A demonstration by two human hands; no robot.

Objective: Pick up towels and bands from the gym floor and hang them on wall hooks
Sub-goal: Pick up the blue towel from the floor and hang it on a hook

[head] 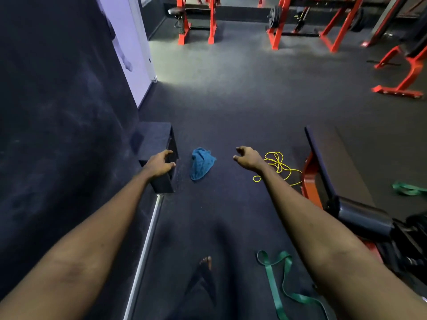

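Both hands reach out with fingers loose and empty; the left hand [161, 163] and right hand [247, 157] flank the blue towel [201, 163] crumpled on the floor [231, 112]; best to pinch its bunched middle and lift cleanly.

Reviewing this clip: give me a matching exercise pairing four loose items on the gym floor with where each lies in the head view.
Column 1:
1. blue towel
2. yellow cord
3. near green band
4. far green band

Column 2:
A. at the right edge, beyond the bench
B. on the floor between the two hands
C. closest to the camera, beside the bare foot
D. just past the right hand, next to the bench's red frame

Pairs: 1-B, 2-D, 3-C, 4-A
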